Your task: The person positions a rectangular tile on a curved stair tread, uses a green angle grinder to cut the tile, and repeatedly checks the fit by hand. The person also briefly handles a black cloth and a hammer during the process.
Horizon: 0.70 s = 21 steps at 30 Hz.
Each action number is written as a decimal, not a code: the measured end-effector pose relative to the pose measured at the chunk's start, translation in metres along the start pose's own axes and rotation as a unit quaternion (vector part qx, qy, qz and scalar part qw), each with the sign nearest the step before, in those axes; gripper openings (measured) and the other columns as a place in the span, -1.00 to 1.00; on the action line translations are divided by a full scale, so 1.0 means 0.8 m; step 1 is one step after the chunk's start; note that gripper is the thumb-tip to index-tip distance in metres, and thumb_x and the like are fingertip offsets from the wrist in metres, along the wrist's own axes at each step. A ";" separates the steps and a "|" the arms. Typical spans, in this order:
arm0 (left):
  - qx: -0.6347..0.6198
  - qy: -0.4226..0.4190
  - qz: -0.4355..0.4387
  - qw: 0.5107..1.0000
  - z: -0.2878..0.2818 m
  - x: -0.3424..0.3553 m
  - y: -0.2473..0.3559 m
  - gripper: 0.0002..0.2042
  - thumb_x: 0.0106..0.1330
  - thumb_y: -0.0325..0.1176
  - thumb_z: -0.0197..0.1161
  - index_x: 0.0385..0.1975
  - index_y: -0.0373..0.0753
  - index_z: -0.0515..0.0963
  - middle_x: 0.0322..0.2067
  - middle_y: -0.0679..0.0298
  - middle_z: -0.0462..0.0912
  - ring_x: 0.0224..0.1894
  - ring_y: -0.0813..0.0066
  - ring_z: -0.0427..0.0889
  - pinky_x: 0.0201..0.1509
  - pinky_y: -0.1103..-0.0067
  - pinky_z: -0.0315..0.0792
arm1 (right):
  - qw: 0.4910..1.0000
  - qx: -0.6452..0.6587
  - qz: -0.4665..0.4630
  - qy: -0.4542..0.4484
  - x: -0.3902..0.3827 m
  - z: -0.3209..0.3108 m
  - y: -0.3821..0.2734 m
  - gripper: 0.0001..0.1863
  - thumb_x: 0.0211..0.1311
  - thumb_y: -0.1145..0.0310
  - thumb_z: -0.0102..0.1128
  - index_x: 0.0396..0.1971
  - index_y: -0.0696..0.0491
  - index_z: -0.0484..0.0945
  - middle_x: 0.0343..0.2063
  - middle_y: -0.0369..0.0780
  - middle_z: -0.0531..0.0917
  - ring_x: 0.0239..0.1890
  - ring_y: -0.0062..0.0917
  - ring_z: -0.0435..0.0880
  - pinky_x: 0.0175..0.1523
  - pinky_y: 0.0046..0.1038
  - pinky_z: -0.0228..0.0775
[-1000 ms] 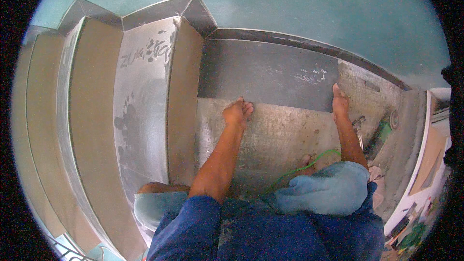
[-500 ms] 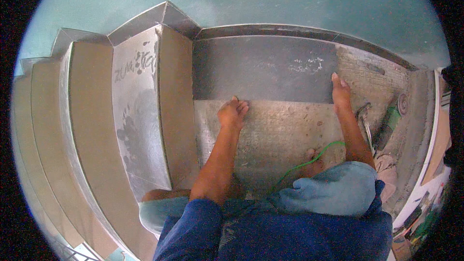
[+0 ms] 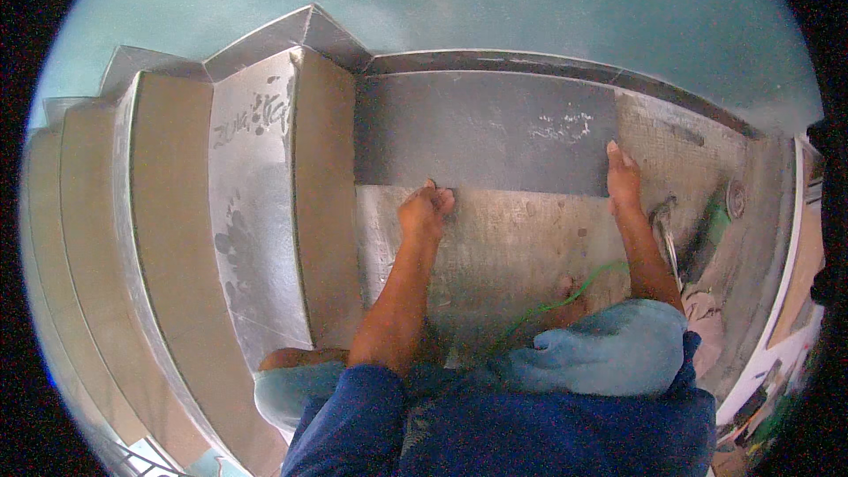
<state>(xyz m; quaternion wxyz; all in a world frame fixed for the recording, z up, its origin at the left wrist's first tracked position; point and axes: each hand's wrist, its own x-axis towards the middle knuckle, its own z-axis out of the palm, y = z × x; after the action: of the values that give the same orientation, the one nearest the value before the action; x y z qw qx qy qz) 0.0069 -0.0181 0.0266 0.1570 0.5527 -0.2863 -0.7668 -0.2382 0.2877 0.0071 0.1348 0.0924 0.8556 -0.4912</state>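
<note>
A large dark grey floor tile (image 3: pixel 477 128), with pale scuffs on its right part, lies along the foot of the wall. My left hand (image 3: pixel 426 210) is closed at the tile's near edge, left of its middle, fingers curled in. At the right edge, my right hand (image 3: pixel 623 175) grips the tile with its thumb along the rim. What the fingers do beneath the edges is hidden.
Tiled stairs (image 3: pixel 177 212) descend on the left beside a blue-green wall (image 3: pixel 530 0). A hammer (image 3: pixel 667 230) and a green angle grinder (image 3: pixel 717 221) lie on the right. A green cord (image 3: pixel 552 305) crosses the rough floor (image 3: pixel 495 247) near my foot.
The whole view has shifted slightly. Both hands stay at the same edges of the tile, and the tile shows no clear movement against the steps.
</note>
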 end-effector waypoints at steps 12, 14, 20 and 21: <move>0.037 -0.002 -0.009 0.999 -0.008 0.015 -0.007 -0.82 0.39 -0.42 0.15 -0.17 -0.43 0.49 -0.32 0.09 0.60 -0.29 0.25 0.63 -0.22 0.41 0.60 | 0.999 -0.001 0.030 -0.022 0.002 -0.003 0.000 -0.22 0.30 -0.24 0.04 0.14 0.24 0.48 0.14 0.01 0.53 0.22 -0.17 0.43 0.31 -0.24 0.20; 0.111 -0.014 0.006 0.994 -0.011 0.017 -0.009 -0.82 0.38 -0.44 0.14 -0.14 -0.43 0.48 -0.30 0.08 0.60 -0.26 0.24 0.63 -0.18 0.39 0.60 | 0.999 -0.018 0.046 -0.006 -0.002 -0.003 0.003 -0.21 0.29 -0.24 0.04 0.15 0.24 0.47 0.14 0.02 0.52 0.22 -0.16 0.44 0.31 -0.25 0.20; 0.015 -0.033 -0.007 0.999 -0.011 0.008 -0.008 -0.81 0.40 -0.40 0.14 -0.16 -0.42 0.47 -0.29 0.08 0.60 -0.25 0.22 0.63 -0.16 0.37 0.60 | 0.999 -0.009 -0.007 -0.036 0.001 -0.004 -0.007 -0.26 0.32 -0.19 0.01 0.10 0.25 0.51 0.12 0.07 0.54 0.21 -0.12 0.46 0.31 -0.25 0.21; 0.130 -0.025 0.043 0.990 -0.011 0.004 -0.007 -0.80 0.41 -0.37 0.15 -0.17 -0.41 0.47 -0.30 0.08 0.59 -0.25 0.22 0.63 -0.16 0.36 0.60 | 0.998 0.002 -0.001 -0.056 0.000 -0.007 -0.010 -0.25 0.31 -0.18 0.06 0.11 0.28 0.49 0.14 0.04 0.53 0.22 -0.20 0.45 0.31 -0.30 0.20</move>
<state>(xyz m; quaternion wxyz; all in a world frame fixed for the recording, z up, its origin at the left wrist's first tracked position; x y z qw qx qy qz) 0.0144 -0.0177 0.0186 0.1100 0.5361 -0.4108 -0.7292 -0.2413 0.2882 0.0164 0.1816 0.0648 0.8457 -0.4976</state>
